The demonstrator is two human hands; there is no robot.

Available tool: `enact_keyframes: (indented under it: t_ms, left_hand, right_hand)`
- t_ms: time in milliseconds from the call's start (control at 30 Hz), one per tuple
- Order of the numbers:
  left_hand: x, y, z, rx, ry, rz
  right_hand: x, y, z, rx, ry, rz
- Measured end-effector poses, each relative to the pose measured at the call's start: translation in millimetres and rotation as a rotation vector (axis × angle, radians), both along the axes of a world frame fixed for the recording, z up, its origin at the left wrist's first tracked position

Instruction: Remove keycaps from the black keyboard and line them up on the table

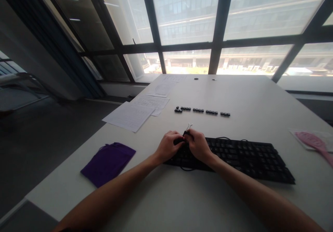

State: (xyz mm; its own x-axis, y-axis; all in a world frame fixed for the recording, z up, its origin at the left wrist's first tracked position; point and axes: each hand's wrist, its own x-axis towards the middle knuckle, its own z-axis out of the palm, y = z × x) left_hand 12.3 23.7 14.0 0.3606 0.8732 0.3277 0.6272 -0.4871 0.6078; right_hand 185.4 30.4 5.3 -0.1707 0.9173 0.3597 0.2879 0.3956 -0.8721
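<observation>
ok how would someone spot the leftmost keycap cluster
Find the white table by the windows, then the black keyboard on it. Beyond that, toward the windows, runs a broken row of black keycaps. The left-end cluster sits in two short rows; the other groups are single lines.

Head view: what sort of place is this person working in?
Probably an office or a study room, though nothing names it: there is a large white desk, with a black keyboard and sheets of paper on it, beside tall framed windows.
</observation>
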Motion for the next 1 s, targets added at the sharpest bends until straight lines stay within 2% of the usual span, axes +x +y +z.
enact_keyframes:
  t_ms: [167, 367, 467, 567, 667, 800, 900, 1000]
  left_hand:
    - [1.6, 0.4, 1.2, -0.014, -0.07, 0.045]
    - [1.5, -1.5, -0.8, 0.153, -0.092, 0.109]
    - [0.0, -0.8, -3.3, 0.213, -0.061, 0.064]
    - [-1.9, 0.4, -3.6, 0.279, 0.008, -0.01]
    - [-2.7, 1.8, -1.9, 0.332, 0.061, -0.02]
    - [0.6, 2.4, -0.7, 0.311, 0.08, -0.015]
    - [4.7, 0.4, 0.2, 0.27, 0.012, -0.019]
    - [5.6, -0.8, 7.3, 0.202, -0.089, 0.009]
  right_hand:
    - [1.3, -0.5, 3.8, -0.028, 0.069, -0.008]
    - [-0.8, -1.3, 7.4, -0.048, 0.164, -0.007]
    - [-1.0, -0.6, 7.5, -0.076, 0.204, 0.023]
    - [-0.3, -0.3, 7.9, -0.069, 0.185, -0.003]
    - [0.5, -0.4, 8.2, -0.054, 0.161, -0.023]
    - [0.6, -0.6, 7.4, -0.035, 0.142, -0.022]
    - [-0.1, -0.2, 6.3, -0.042, 0.154, -0.021]
    - [-1.0, 0.7, 5.4, -0.069, 0.211, -0.036]
